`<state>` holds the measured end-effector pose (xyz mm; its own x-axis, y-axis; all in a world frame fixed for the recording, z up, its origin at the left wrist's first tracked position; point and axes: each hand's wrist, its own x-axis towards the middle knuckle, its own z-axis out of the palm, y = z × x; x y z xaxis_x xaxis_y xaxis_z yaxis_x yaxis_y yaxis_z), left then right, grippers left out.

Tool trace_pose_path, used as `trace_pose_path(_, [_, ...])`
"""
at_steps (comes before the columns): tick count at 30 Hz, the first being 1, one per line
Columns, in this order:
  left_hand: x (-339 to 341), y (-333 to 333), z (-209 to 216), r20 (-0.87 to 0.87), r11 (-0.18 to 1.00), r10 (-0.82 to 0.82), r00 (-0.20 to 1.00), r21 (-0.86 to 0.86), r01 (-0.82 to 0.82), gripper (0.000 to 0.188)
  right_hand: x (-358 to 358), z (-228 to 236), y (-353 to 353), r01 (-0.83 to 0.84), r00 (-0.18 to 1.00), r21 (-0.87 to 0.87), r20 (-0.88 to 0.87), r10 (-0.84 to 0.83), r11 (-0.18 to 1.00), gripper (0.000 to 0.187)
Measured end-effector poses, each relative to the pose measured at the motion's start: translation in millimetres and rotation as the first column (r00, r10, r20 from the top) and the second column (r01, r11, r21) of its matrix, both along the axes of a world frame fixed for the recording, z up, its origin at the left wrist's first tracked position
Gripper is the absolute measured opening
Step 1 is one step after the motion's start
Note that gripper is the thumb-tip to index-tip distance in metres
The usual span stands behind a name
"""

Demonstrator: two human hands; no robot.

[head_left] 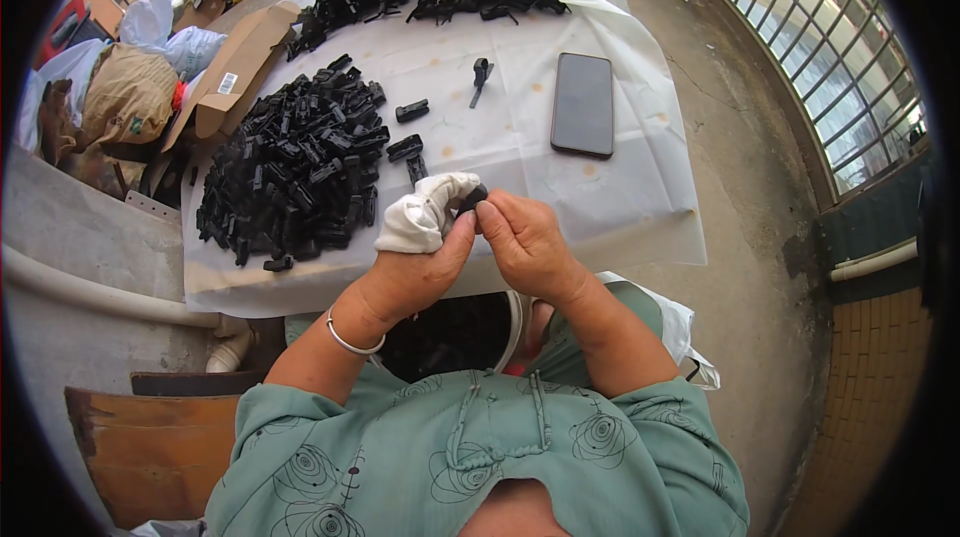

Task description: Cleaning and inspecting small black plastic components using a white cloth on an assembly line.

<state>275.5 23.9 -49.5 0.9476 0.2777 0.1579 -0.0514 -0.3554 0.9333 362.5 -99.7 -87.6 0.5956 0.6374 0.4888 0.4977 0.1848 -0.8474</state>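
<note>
Above the near edge of the table, my left hand (412,272) and my right hand (532,245) meet, both pinching one small black plastic part (471,200). A white cloth glove (420,215) covers the left fingers and leaves the thumb bare; the right hand is bare. Most of the part is hidden by my fingers. Just beyond the left hand lies a loose black clip-like piece (405,149), with another (412,111) behind it. Farther off is a black piece with a thin tail (480,79). A large heap of similar black pieces (295,162) spreads to the left.
A white plastic sheet (640,187) covers the table. On its right lies a phone (582,105); at the far edge is a second black heap (350,2). Beside the table's left edge stand an open cardboard box (232,77) and bags. Below my hands sits a round tub (518,329) of dark things.
</note>
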Motion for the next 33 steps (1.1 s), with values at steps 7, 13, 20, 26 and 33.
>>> trace_pose_path(7, [5.8, 2.8, -15.3, 0.229, 0.935, 0.0, 0.973, 0.344, -0.081, 0.025, -3.7, -8.4, 6.8, 0.006, 0.989, -0.066, -0.149, -0.016, 0.998, 0.024])
trace_pose_path(13, [6.3, 8.3, -22.2, 0.177, 0.924, 0.006, 0.984, 0.376, -0.073, 0.024, -4.6, -14.6, 14.6, -0.068, 0.94, -0.06, -0.338, 0.044, 0.996, 0.026])
trace_pose_path(20, [1.2, 22.9, -13.7, 0.051, 0.97, -0.023, 0.998, -0.239, 0.035, 0.029, 4.2, 9.5, 2.4, 0.072, 0.996, -0.308, -0.029, -0.085, 0.949, 0.013])
trace_pose_path(26, [1.1, 27.8, -11.1, -0.037, 0.905, -0.049, 0.998, -0.425, 0.028, 0.031, 8.7, 1.0, -1.9, -0.033, 0.99, -0.208, 0.126, 0.06, 0.978, 0.012])
trace_pose_path(33, [2.6, 28.4, -13.8, -0.031, 0.977, -0.018, 0.999, -0.215, 0.011, 0.031, 10.1, -5.1, 0.9, 0.054, 0.952, -0.093, 0.304, -0.023, 0.994, 0.012])
